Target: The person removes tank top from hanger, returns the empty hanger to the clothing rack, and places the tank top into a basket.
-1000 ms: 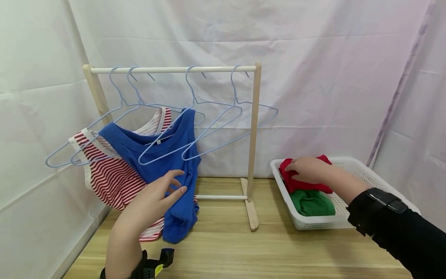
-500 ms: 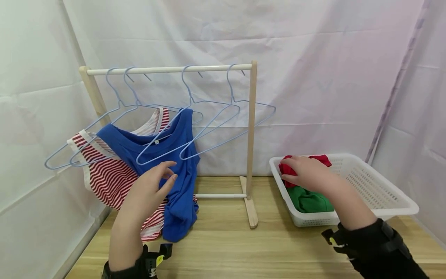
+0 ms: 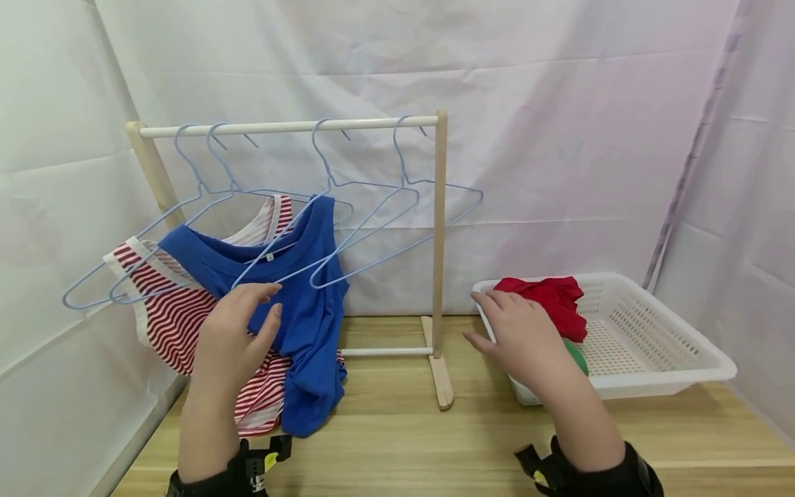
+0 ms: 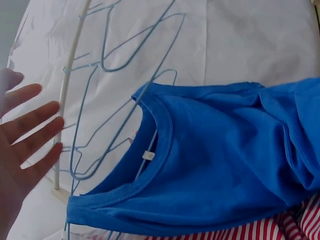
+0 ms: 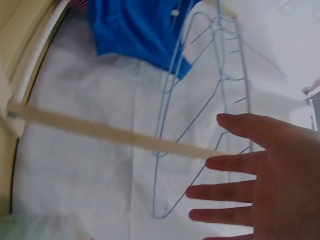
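My left hand (image 3: 232, 331) is in front of the blue sleeveless top (image 3: 310, 304), fingers loosely bent and holding nothing. In the left wrist view that hand (image 4: 30, 130) shows spread fingers beside the blue top (image 4: 215, 145). My right hand (image 3: 524, 338) is over the left side of the white basket (image 3: 677, 378), fingers extended, with nothing in it. Behind the hand, a crumpled red cloth (image 3: 553, 300) lies in the basket, and a green cloth (image 3: 576, 357) is mostly hidden. The right wrist view has the hand (image 5: 260, 175) with straight, parted fingers.
A rack with a white bar (image 3: 273, 128) and wooden post (image 3: 439, 241) stands on the wood-grain table (image 3: 397, 442). A red-striped top (image 3: 177, 328) hangs behind the blue one. Two bare blue hangers hang to their right. White curtains (image 3: 559, 152) surround the table.
My right hand has come off the red cloth and moved left to the basket's left side. My left hand has shifted slightly left. The head view has turned a little.
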The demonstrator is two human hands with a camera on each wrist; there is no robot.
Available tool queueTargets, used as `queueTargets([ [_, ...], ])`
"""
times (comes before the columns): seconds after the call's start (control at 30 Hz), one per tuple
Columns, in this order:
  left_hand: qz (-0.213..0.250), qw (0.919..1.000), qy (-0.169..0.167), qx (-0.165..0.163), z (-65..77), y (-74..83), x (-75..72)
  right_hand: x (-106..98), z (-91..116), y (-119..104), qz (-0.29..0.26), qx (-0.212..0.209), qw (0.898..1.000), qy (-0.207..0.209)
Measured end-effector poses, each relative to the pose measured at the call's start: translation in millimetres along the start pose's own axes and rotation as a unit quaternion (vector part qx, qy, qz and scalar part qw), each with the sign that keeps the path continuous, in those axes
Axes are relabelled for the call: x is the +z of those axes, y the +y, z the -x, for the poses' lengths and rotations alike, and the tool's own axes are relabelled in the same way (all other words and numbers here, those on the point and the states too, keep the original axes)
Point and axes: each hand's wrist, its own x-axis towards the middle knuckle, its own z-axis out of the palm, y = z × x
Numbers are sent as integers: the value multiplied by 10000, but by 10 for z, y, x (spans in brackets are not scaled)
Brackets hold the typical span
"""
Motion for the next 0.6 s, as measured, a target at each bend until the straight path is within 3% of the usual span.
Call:
queueTargets([
  [0.23, -549, 9907, 1231, 181, 33, -152, -39, -9, 125, -171, -187, 240, 9995, -54],
  [0.43, -859, 9757, 1998, -277, 72, -296, -118, -15, 152, -208, -184, 250, 9994, -149],
  [0.6, -989, 9632, 2403, -691, 108, -383, -229, -15, 155, -217, -198, 177, 9992, -302],
])
